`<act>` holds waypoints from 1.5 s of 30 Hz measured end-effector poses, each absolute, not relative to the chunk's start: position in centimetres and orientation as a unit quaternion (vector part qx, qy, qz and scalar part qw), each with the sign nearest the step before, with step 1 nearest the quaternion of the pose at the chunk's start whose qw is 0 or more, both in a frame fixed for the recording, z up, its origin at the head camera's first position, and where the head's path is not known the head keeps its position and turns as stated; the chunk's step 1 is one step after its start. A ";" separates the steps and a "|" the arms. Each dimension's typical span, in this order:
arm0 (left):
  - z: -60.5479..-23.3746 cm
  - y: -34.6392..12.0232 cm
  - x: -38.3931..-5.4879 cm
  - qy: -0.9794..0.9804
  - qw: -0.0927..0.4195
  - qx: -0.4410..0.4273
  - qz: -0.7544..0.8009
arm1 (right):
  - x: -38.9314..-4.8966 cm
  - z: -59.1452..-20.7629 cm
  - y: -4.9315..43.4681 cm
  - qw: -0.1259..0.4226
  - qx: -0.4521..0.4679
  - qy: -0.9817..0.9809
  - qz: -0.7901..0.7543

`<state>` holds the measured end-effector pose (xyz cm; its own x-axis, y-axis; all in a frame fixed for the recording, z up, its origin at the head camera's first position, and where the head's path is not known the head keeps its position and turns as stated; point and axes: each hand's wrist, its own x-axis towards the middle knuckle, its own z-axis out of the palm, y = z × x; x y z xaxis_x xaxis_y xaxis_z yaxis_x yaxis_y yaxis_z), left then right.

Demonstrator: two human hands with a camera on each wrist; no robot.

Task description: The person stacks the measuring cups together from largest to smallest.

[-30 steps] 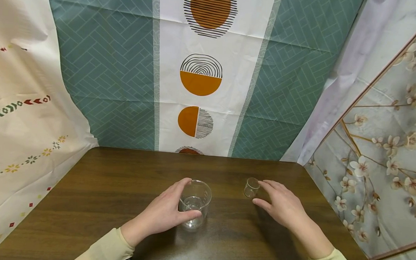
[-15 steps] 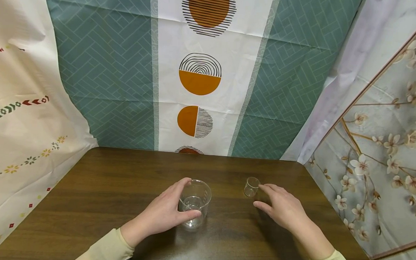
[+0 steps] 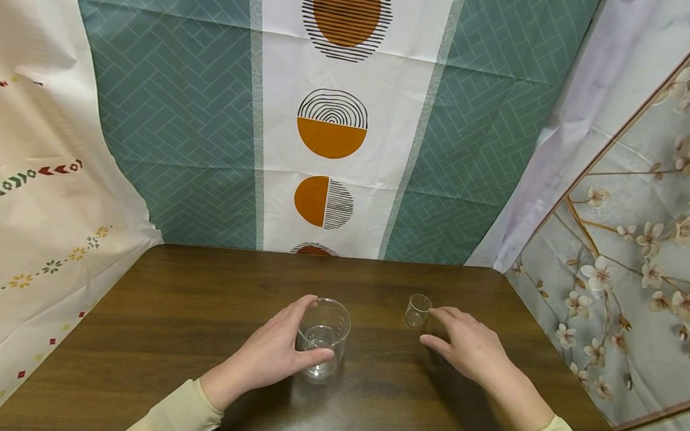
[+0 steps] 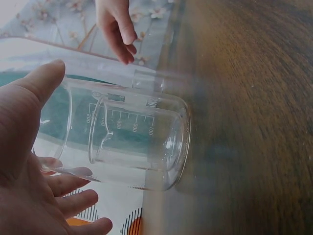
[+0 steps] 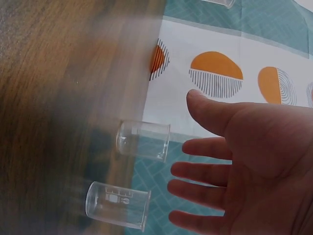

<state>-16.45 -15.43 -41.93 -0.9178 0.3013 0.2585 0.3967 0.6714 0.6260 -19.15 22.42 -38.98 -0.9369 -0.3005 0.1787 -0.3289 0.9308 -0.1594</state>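
Observation:
In the head view a large clear glass beaker (image 3: 336, 332) stands upright on the brown table. A smaller beaker (image 4: 129, 129), with a printed scale showing near it, sits inside the large one. My left hand (image 3: 277, 349) holds the large beaker from its left side, thumb across the front and fingers round the back near the rim. My right hand (image 3: 472, 343) hovers beside a small glass beaker (image 3: 417, 312), fingers extended and nothing in them. The right wrist view shows another small beaker (image 5: 119, 204) standing beside that one (image 5: 143, 141); my right hand hides it in the head view.
The wooden table top (image 3: 217, 281) reaches back to a teal and white patterned cloth (image 3: 188, 140). A cream cloth (image 3: 43, 198) hangs at the left and a floral cloth (image 3: 623, 263) at the right.
My right hand has drawn back very slightly towards me, its fingertips a little lower in the head view. The left hand and the beakers stay where they were.

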 end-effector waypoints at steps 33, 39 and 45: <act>-42.2 -15.4 -16.4 -0.913 0.061 -0.188 -0.357 | -19.1 -39.3 22.3 0.070 0.166 -0.979 0.099; -42.1 -15.4 -16.4 -0.914 0.062 -0.188 -0.355 | -19.1 -39.4 22.3 0.067 0.165 -0.979 0.098; -41.9 -15.4 -16.5 -0.915 0.064 -0.190 -0.352 | -18.9 -39.6 22.5 0.067 0.163 -0.979 0.103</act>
